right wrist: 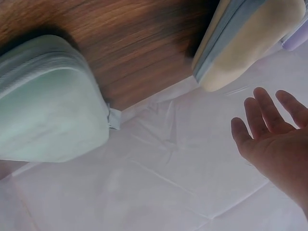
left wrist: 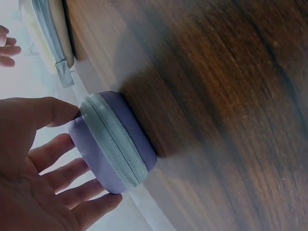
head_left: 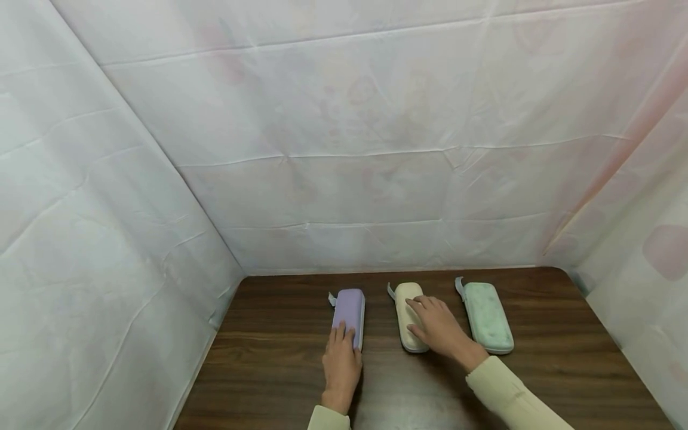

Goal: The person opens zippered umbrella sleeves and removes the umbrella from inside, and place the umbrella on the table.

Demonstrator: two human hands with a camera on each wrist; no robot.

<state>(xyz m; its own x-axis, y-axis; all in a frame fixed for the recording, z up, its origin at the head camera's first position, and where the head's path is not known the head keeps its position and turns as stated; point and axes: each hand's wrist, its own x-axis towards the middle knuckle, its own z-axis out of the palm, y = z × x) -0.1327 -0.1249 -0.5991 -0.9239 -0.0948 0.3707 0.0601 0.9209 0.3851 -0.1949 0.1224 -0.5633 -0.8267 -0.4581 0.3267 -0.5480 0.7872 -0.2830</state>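
A purple zippered case (head_left: pixel 349 304) lies on the table at the left. My left hand (head_left: pixel 341 364) rests on its near end, fingers extended over the top and thumb at the right edge. In the left wrist view, the grey zipper of the purple case (left wrist: pixel 113 144) faces the camera. A cream zippered case (head_left: pixel 409 291) lies in the middle. My right hand (head_left: pixel 438 325) is over it with fingers spread; in the right wrist view the hand (right wrist: pixel 274 127) looks apart from the cream case (right wrist: pixel 255 43). To the right lies a mint green zippered case (head_left: pixel 489 316).
All three cases lie on a dark wooden table (head_left: pixel 269 358), each with a small strap at its far left corner. Pale sheeting (head_left: pixel 344 191) hangs behind the table and along both sides.
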